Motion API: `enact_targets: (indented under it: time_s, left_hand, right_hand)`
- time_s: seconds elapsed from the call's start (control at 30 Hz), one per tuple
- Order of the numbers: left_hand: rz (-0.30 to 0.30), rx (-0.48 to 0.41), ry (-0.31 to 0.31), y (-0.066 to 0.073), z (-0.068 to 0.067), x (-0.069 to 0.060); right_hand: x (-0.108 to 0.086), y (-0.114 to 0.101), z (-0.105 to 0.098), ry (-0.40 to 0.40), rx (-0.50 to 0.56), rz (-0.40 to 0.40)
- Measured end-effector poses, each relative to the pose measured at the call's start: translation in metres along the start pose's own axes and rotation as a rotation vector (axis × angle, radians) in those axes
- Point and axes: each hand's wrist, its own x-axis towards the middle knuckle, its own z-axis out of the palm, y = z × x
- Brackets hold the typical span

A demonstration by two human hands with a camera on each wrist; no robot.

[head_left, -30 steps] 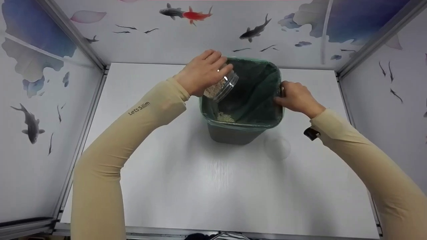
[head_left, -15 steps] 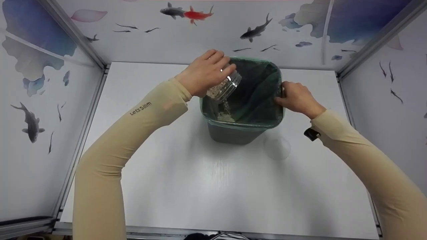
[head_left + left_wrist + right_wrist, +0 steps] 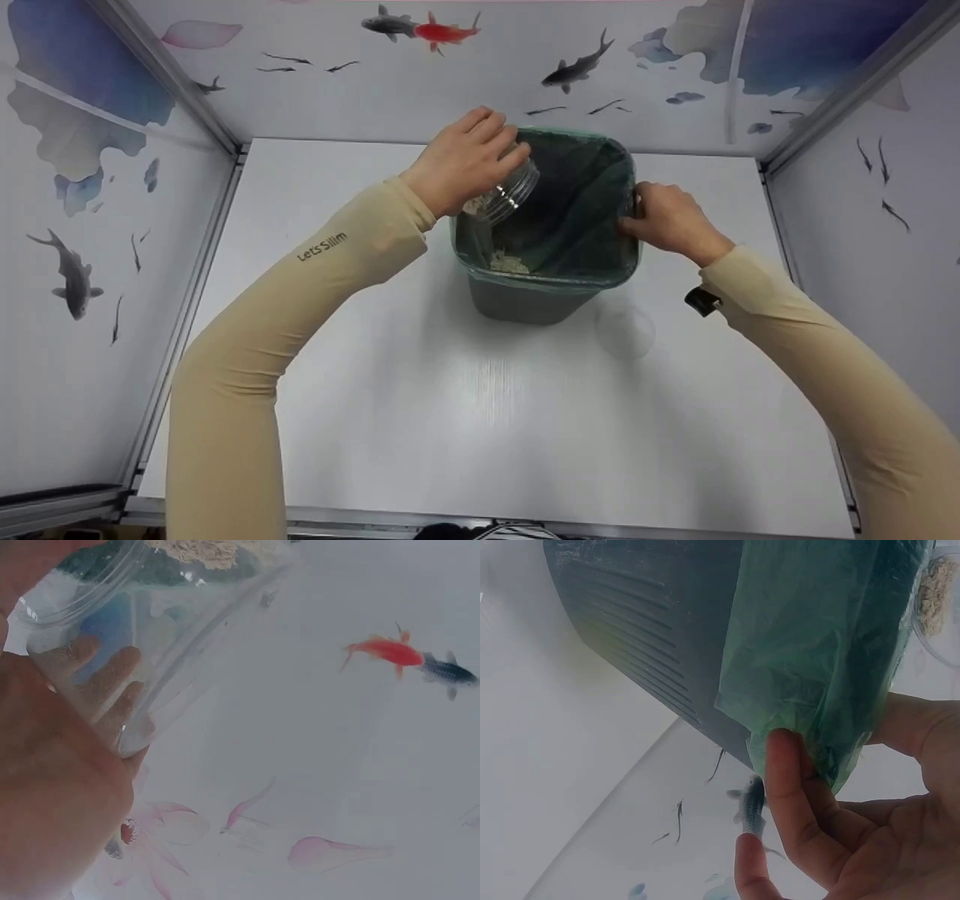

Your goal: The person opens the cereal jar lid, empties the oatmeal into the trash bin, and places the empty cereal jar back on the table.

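Observation:
My left hand (image 3: 466, 161) grips a clear jar (image 3: 519, 187) tilted over the left side of a grey bin (image 3: 529, 304). Pale flakes (image 3: 199, 551) lie inside the jar near its mouth, as the left wrist view shows; their exact kind is unclear. A green bin bag (image 3: 589, 214) lines the bin and folds over its rim. Inside, a small pile of the same flakes (image 3: 508, 262) rests at the front left. My right hand (image 3: 671, 221) holds the bin's right rim, pinching rim and bag between thumb and fingers. In the right wrist view, the bag (image 3: 795, 652) hangs down outside the bin.
A clear round disc, like a lid (image 3: 626, 332), lies flat on the white table (image 3: 487, 435) just right of the bin's front. White panels (image 3: 480, 90) printed with fish stand behind and at both sides. A small black device (image 3: 702, 301) sits at my right wrist.
Flakes were falling from the jar half a second ago; no stream shows now. The jar holds visibly less. My left hand has shifted slightly; the right keeps its hold.

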Motion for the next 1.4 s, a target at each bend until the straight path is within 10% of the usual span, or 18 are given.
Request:
enact_targets:
  time_s: [0.7, 1.03, 1.4]
  left_hand:
    - [-0.006, 0.008, -0.069, 0.0023, -0.0027, 0.0013]
    - [-0.004, 0.075, 0.108, 0.0007, 0.0002, 0.0016]
    - [-0.017, 0.127, 0.107, 0.0012, -0.0006, 0.0046]
  right_hand:
    - [-0.0012, -0.0020, -0.0018, -0.018, 0.005, 0.014]
    - [-0.0017, -0.0014, -0.0010, -0.007, 0.016, 0.001]
    - [-0.0009, 0.0001, -0.0010, 0.004, -0.009, -0.008]
